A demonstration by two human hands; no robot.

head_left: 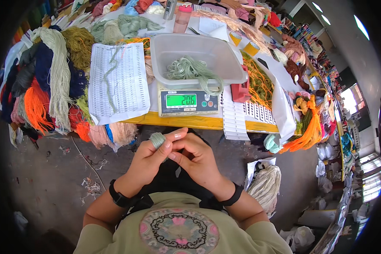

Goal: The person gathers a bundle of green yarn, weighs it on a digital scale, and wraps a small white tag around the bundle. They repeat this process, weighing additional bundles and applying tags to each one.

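Pale grey-green yarn [157, 140] is wound in a small bundle about the fingers of my left hand [148, 158], which is closed on it. My right hand [200, 162] meets it fingertip to fingertip, its fingers curled and pinched; whatever lies between them is too small to make out. Both hands are in front of the table edge, over my lap. Beyond them, a digital scale [169, 111] with a lit green display carries a translucent plastic tub [158, 55]. Inside the tub is a loose skein of green yarn [189, 69], partly hanging over its near rim.
Left of the scale lies a printed sheet [133, 91] with a green strand across it. Yarn hanks [55, 63] hang over the table's left side, and orange ones [311, 131] at the right. A red tape dispenser [241, 91] stands beside the tub. Pale yarn [264, 188] lies by the floor at right.
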